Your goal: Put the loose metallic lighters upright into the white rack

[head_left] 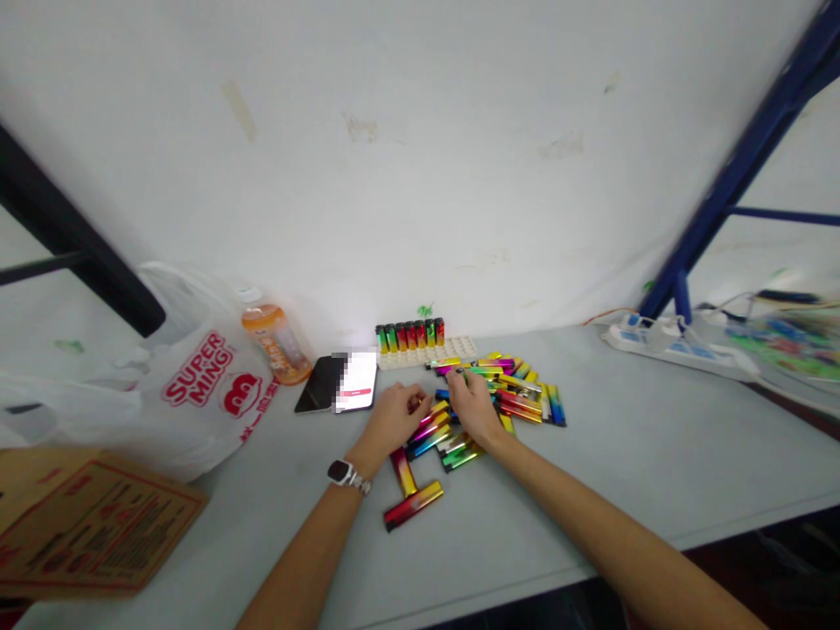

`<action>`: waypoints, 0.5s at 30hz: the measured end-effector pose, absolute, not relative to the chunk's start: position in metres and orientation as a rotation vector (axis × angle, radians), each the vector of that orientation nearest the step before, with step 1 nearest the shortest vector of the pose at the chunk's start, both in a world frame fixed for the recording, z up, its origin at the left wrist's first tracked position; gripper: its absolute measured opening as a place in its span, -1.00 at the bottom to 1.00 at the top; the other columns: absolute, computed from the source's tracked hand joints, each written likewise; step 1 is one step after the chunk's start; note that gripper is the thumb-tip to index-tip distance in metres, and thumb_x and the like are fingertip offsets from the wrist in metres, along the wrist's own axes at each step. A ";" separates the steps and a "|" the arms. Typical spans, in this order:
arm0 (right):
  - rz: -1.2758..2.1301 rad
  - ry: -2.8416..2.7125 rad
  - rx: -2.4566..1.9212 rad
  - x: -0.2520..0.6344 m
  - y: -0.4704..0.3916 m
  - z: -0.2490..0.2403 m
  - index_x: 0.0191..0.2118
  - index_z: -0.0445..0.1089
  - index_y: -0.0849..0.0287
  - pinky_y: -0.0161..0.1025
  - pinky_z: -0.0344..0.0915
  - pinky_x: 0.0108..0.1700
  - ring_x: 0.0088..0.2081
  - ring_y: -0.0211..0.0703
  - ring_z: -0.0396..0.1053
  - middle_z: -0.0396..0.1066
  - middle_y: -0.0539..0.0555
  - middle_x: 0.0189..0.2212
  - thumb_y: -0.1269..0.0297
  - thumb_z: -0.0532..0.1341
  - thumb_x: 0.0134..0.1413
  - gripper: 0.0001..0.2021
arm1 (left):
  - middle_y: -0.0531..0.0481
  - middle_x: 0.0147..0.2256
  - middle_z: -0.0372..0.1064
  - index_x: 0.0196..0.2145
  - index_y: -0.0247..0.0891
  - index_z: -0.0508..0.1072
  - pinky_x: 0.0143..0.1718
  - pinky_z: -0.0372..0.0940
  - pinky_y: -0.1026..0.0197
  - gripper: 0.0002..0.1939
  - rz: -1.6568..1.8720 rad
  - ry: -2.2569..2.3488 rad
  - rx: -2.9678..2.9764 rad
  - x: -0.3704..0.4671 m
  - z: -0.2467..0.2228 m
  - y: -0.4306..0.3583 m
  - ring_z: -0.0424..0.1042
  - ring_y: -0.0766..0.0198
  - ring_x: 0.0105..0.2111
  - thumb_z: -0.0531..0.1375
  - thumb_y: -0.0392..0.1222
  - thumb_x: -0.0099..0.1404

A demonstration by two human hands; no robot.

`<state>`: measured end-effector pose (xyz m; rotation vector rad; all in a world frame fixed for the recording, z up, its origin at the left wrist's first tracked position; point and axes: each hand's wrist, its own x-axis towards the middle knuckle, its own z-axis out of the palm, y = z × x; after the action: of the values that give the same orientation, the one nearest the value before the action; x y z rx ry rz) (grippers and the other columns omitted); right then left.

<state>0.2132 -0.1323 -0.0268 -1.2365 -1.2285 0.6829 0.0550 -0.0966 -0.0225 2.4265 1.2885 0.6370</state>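
Note:
Shiny multicoloured lighters [521, 407] lie in a loose pile on the table. My right hand [471, 404] reaches over the pile's left part, its fingers closed on a lighter that the hand mostly covers. At the left edge of the pile is my left hand [397, 413], with a watch on the wrist and the fingers curled; what they hold, if anything, is hidden. Behind the hands, a white pegged rack [459, 350] carries a row of upright lighters [410, 335] with black tops. Nearer to me, a red and gold lighter [415, 505] lies apart, touching another lighter [403, 472].
Left of the rack stand a phone [358, 381] with a lit screen and an orange drink bottle [276, 337]. A plastic bag [203, 394] and a cardboard box [98, 521] fill the left side. A power strip [675, 346] lies by a blue post [735, 184] at right.

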 end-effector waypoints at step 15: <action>0.445 -1.506 -1.088 0.245 -0.115 -0.013 -0.22 0.47 0.16 -0.21 0.32 -0.12 -0.21 -0.16 0.39 0.44 0.09 -0.25 0.09 0.22 0.16 -0.76 | 0.01 -0.55 0.29 -0.47 -0.25 0.41 -0.39 0.06 0.21 -0.68 0.647 1.279 2.434 0.055 -0.025 -0.096 0.27 0.23 -0.42 0.06 -0.04 0.35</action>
<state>0.2449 -0.1147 -0.0131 -1.0877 -1.5058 0.4450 0.0545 -0.0959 -0.0246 2.4342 1.2789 0.6472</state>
